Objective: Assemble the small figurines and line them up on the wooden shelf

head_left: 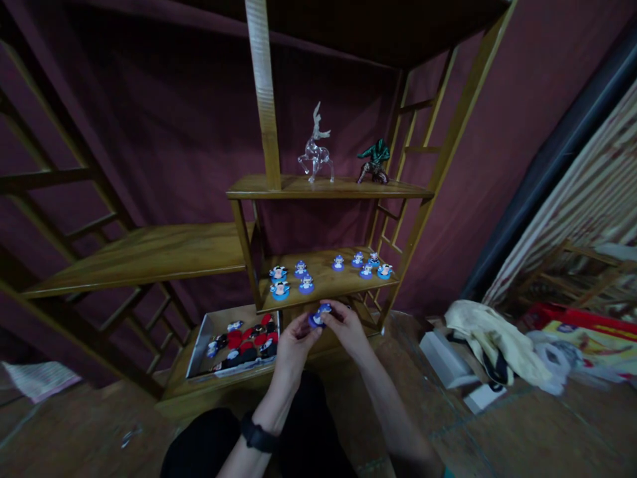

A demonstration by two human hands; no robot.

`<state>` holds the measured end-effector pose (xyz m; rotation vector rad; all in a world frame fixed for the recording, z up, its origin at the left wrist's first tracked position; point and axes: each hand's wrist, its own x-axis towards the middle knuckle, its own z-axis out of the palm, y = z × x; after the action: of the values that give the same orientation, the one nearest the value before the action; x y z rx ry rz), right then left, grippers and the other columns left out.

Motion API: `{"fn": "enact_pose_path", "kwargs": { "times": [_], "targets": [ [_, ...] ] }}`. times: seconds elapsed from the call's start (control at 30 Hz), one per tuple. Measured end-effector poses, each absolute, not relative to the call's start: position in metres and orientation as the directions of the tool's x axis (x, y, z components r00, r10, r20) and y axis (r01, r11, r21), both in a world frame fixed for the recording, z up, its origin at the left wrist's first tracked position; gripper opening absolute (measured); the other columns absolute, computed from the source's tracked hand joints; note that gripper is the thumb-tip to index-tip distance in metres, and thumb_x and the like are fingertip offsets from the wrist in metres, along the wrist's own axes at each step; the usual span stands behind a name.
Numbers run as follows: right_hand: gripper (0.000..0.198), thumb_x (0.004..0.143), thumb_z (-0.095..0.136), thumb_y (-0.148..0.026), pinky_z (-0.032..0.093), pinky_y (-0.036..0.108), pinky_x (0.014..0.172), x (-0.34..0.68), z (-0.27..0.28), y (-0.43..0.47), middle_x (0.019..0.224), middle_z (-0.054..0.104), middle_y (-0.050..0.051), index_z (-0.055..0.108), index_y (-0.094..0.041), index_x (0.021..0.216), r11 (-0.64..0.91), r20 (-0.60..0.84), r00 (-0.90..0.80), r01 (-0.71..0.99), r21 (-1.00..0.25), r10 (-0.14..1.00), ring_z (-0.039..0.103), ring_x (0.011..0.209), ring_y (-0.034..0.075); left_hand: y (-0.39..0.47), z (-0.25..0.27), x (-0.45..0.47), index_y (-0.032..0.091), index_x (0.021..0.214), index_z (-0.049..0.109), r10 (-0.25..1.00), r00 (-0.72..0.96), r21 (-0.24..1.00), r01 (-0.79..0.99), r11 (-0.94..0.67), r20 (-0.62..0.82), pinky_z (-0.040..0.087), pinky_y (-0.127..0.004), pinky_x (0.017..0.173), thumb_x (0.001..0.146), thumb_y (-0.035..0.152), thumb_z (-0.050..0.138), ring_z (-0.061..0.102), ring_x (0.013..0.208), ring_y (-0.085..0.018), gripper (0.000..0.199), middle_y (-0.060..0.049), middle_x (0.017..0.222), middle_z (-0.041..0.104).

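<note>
Between my two hands, just in front of the lower shelf's edge, is a small purple-based figurine [319,317]. My left hand [294,342] pinches it from the left, and my right hand [346,325] grips it from the right and above. Several similar figurines stand on the lower shelf [323,282]: purple ones such as this figurine [306,284] and blue-based ones such as this figurine [280,290]. Below and left, an open box [198,345] holds several red, black and white figurines.
On the shelf above stand a clear centaur-like figurine [316,153] and a dark green figure [375,161]. A wooden post [263,99] rises in front of them. Cream cloth [490,332], white boxes [445,358] and a red-yellow package [587,338] lie on the floor at right.
</note>
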<state>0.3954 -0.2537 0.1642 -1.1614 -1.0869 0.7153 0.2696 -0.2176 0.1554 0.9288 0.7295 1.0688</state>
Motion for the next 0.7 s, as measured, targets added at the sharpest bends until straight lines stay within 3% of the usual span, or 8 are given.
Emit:
{"fn": "enact_pose_path", "kwargs": {
  "times": [0.3, 0.53, 0.7],
  "targets": [
    [0.035, 0.071, 0.064, -0.039, 0.046, 0.035, 0.087, 0.396, 0.156, -0.252, 0.099, 0.066, 0.003, 0.064, -0.023, 0.102, 0.291, 0.283, 0.324, 0.024, -0.956, 0.903, 0.059, 0.093, 0.019, -0.224, 0.159, 0.262, 0.013, 0.090, 0.067, 0.896, 0.412, 0.785, -0.495, 0.373, -0.166, 0.046, -0.025, 0.076, 0.054, 0.010, 0.077, 0.063, 0.080, -0.014, 0.037, -0.007, 0.089, 0.069],
    [0.039, 0.070, 0.063, -0.039, 0.050, 0.028, 0.064, 0.398, 0.152, -0.254, 0.094, 0.066, 0.003, 0.062, -0.022, 0.104, 0.225, 0.209, 0.331, -0.010, -0.974, 0.920, 0.060, 0.082, 0.018, -0.225, 0.159, 0.261, 0.011, 0.084, 0.068, 0.851, 0.464, 0.699, -0.523, 0.488, -0.247, 0.049, -0.020, 0.071, 0.060, 0.002, 0.072, 0.063, 0.074, -0.012, 0.026, -0.006, 0.082, 0.069],
    [0.032, 0.070, 0.064, -0.037, 0.046, 0.034, 0.083, 0.392, 0.154, -0.257, 0.095, 0.067, 0.003, 0.065, -0.022, 0.098, 0.247, 0.223, 0.342, -0.026, -0.969, 0.913, 0.060, 0.090, 0.019, -0.226, 0.155, 0.260, 0.012, 0.088, 0.067, 0.845, 0.465, 0.679, -0.533, 0.505, -0.263, 0.049, -0.021, 0.073, 0.061, -0.001, 0.070, 0.063, 0.074, -0.011, 0.029, -0.006, 0.083, 0.069]
  ]
}}
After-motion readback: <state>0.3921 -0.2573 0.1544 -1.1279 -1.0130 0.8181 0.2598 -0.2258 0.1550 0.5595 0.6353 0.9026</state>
